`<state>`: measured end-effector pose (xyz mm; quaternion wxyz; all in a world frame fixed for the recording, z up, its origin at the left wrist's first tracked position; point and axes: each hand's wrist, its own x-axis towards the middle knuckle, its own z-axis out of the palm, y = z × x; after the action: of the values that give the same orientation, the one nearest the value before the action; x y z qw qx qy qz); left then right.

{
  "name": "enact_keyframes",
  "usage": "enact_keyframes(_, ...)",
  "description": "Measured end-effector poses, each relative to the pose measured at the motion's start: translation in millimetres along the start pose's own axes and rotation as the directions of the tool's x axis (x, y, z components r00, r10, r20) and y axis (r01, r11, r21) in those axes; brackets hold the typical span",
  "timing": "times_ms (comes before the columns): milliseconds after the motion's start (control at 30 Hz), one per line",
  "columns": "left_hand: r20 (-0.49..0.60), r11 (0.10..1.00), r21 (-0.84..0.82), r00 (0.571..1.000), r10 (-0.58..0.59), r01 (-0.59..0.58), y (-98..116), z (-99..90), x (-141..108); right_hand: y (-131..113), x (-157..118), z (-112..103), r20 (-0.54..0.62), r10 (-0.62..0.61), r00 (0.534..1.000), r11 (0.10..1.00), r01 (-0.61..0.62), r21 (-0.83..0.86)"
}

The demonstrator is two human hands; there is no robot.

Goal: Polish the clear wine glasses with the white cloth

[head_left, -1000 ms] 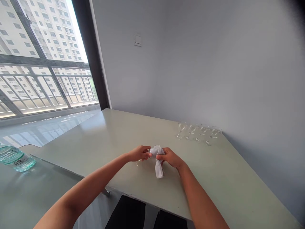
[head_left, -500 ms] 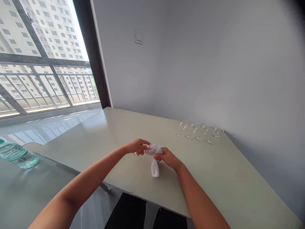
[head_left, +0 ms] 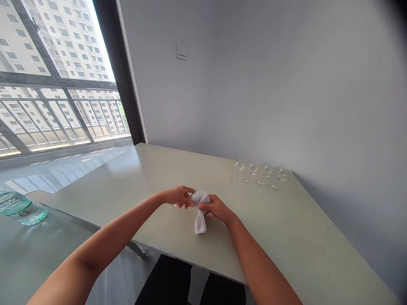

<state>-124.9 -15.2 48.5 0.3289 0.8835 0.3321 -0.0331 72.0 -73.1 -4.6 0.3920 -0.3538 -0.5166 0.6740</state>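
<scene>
A stemmed glass (head_left: pixel 195 198) lies sideways between my hands above the table, its foot pointing left and its bowl covered by a white cloth. My left hand (head_left: pixel 180 196) has its fingers round the stem side of the glass. Closed on the white cloth (head_left: pixel 200 222) at the bowl end is my right hand (head_left: pixel 216 208), thumb on top. One end of the cloth hangs down toward the tabletop. The fingers of my right hand behind the cloth are hidden.
Several clear stemmed glasses, the leftmost (head_left: pixel 239 168) included, stand upright in a row near the wall. A pale table (head_left: pixel 280 241) extends beneath my arms. At the far left a plastic bottle (head_left: pixel 23 208) lies on a glassy surface.
The whole view has shifted slightly, so things appear a little further left. Both hands keep their hold on the glass and cloth; the hanging cloth end has swung slightly.
</scene>
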Motion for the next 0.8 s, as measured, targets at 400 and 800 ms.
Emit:
enact_keyframes(400,-0.464,0.901,0.432,0.868,0.177,0.048,-9,12.9,6,3,4,-1,-0.175,-0.052,0.983,0.992,0.071,0.102)
enact_keyframes(800,-0.009,0.829,-0.558,0.999,-0.046,0.033,-29,-5.5,3,4,8,-16,-0.086,-0.379,0.921,0.651,0.2,-0.732)
